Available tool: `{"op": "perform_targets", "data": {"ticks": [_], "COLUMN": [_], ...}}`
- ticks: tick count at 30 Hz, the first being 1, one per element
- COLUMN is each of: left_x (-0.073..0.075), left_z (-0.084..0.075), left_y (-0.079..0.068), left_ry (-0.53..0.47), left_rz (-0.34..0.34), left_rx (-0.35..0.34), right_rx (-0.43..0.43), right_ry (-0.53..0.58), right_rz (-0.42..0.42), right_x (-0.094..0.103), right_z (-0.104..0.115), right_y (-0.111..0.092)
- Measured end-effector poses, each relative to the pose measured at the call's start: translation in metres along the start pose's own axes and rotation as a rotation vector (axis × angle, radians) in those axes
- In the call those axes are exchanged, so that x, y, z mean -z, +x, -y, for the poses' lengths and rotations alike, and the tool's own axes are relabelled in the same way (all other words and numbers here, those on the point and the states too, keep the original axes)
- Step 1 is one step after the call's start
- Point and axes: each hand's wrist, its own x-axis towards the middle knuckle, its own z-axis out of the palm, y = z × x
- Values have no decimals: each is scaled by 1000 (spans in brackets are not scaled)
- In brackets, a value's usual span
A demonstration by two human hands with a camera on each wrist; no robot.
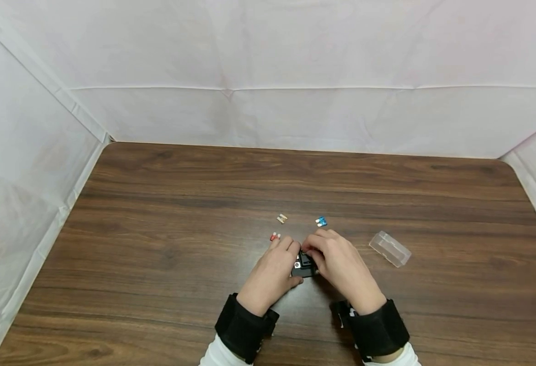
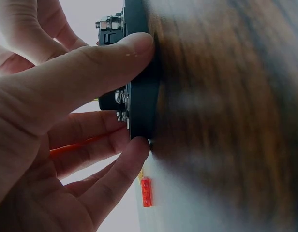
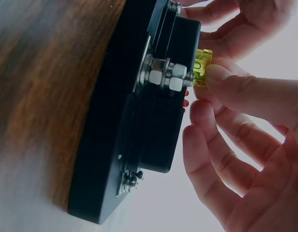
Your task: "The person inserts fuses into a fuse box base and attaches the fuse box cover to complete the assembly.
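Black block [image 1: 303,273]: one, landmark for all entries; lies flat on the wooden table [image 1: 158,229], its raised part upward, metal nuts [image 3: 163,76] standing along it. The flat underside presumably lets it sit firm under pressure from above.

Left hand [image 1: 271,272]: at the block's left side, gripping its base, thumb on the near edge, a fingertip at the far edge; apparently a brace against sliding, with the top left free.

Right hand [image 1: 343,264]: over the block's right part, thumb and finger pinching a yellow fuse [image 3: 202,65]; remaining fingers bent, holding nothing.

Yellow fuse: at the block's top face, held by its plastic end, which would leave the prongs toward the block. Prongs hidden; cannot tell how far in it sits.

Loose fuses, three, all beyond the block: red [image 1: 273,237], to its left; pale [image 1: 282,218], left and farther out; blue [image 1: 321,221], slightly right. Likely spaced for easy picking.

Clear plastic box [image 1: 390,249]: right of the block, well apart, seemingly set aside from the working space.
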Motion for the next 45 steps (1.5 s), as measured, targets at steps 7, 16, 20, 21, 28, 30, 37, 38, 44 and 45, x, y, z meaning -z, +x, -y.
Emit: {"op": "perform_targets", "data": {"ticks": [7, 16, 20, 21, 28, 30, 37, 38, 44, 45], "left_x": [0, 2, 2, 2, 2, 2, 2, 2, 2, 2], "left_z": [1, -2, -3, -3, -4, -5, -6, -6, -6, -6], "left_y": [-1, -1, -1, -1, -3, -3, -2, -2, -2, -2], "left_ry": [16, 35, 33, 32, 29, 36, 65, 68, 65, 63], "left_rz": [2, 35, 51, 53, 38, 29, 27, 29, 37, 36], "left_rx": [-15, 7, 23, 24, 29, 26, 25, 26, 30, 30], "right_rx": [-11, -14, -3, -1, 36, 52, 130, 138, 168, 173], "right_ry": [-14, -45, -36, -39, -71, -88, -160, -163, -179, -182], "right_rz": [2, 19, 32, 39, 114, 128, 112, 113, 166, 178], "right_x": [-1, 1, 3, 4, 11, 15, 34, 36, 41, 41], "right_z": [1, 4, 4, 4, 2, 0, -5, -5, -3, -3], "right_y": [-1, -1, 0, 1, 5, 7, 19, 21, 34, 36]}}
